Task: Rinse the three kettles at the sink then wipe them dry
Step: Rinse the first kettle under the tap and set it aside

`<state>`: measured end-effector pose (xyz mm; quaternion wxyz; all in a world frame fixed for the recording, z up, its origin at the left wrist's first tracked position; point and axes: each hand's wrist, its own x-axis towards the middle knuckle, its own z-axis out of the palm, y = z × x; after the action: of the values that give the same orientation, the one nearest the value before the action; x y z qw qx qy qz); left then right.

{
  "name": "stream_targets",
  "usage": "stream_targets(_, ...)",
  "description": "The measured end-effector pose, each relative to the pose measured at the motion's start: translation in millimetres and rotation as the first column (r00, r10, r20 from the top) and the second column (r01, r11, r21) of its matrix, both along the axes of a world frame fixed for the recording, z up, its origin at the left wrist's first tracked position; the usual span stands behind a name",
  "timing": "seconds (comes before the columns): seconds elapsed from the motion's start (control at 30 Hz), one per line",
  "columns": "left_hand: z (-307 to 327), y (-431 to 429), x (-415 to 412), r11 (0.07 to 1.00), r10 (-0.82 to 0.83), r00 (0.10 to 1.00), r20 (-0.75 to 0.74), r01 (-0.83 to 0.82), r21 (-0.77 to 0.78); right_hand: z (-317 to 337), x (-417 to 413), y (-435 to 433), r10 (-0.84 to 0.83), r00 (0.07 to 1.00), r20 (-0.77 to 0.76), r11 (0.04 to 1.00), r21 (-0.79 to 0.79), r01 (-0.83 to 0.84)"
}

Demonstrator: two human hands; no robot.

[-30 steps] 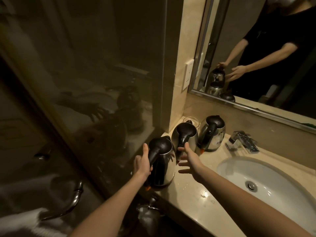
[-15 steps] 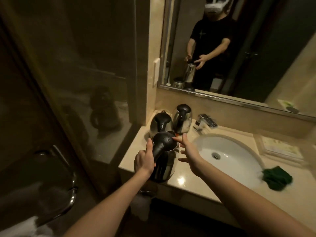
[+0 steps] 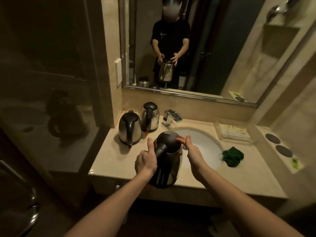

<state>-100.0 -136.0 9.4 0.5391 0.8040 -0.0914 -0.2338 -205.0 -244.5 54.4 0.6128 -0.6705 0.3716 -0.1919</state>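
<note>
Left hand [image 3: 145,161] grips the kettle [image 3: 169,170] handle, thumb up; right hand [image 3: 194,152] lays straight fingers on its lid [image 3: 167,139]. Card [image 3: 233,132] print too blurred to read.

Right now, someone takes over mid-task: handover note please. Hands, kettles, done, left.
Hands: the left hand grips the handle of the held kettle, raised at the left edge of the sink. The right hand touches its shut lid and holds nothing.
Things: the left kettle and the rear kettle stand on the counter, left of the faucet. The green cloth lies right of the sink.
Done: one kettle picked up. No running water visible.
Left: rinse all three, wipe dry.
</note>
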Motion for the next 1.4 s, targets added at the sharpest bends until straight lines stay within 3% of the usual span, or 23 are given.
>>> stream_targets(0.13, 7.8, -24.0, -8.5, 0.999, -0.035, 0.997, 0.066, 0.035, -0.001, -5.8, -11.4, -30.0, -0.015, 0.995, 0.101, 0.997, 0.081, 0.007)
stream_targets(0.27, 12.1, -55.3, -13.4, 0.999, -0.032, 0.995, 0.089, 0.033, -0.009, -8.3, -19.4, -70.5, -0.065, 0.956, 0.286, 0.952, 0.303, -0.026)
stream_targets(0.37, 10.5, -80.2, -15.3, 0.999, -0.037, 0.995, 0.091, 0.035, 0.029, 0.3, -22.6, -102.0, -0.098, 0.924, 0.371, 0.931, 0.363, -0.047)
stream_targets(0.63, -3.5, -151.0, -16.3, 0.998, 0.000, 0.998, 0.058, -0.004, 0.059, 11.5, -30.3, -177.7, -0.061, 0.941, 0.334, 0.956, 0.290, -0.041)
stream_targets(0.77, -11.0, -175.8, -11.1, 0.998, -0.060, 0.997, -0.046, 0.060, -0.002, 10.3, -31.3, -210.6, -0.029, 0.940, 0.339, 0.952, 0.297, -0.077)
stream_targets(0.9, -7.3, -194.8, -8.2, 0.986, -0.167, 0.955, -0.245, 0.160, -0.052, 2.8, -27.6, -239.3, 0.022, 0.941, 0.336, 0.940, 0.315, -0.134)
stream_targets(0.97, -11.8, -203.8, -7.2, 0.990, -0.138, 0.947, -0.291, 0.133, -0.036, 0.4, -22.4, -246.0, 0.049, 0.940, 0.337, 0.930, 0.327, -0.166)
stream_targets(1.17, -38.8, -232.7, -6.1, 0.984, 0.153, 0.981, -0.119, -0.141, 0.104, -0.4, 9.6, -256.8, 0.139, 0.942, 0.305, 0.926, 0.298, -0.233)
stream_targets(1.4, -66.8, -251.1, 13.0, 0.976, 0.206, 0.970, -0.127, -0.193, 0.104, -16.7, 40.2, -279.9, 0.006, 0.967, 0.253, 0.912, 0.395, -0.109)
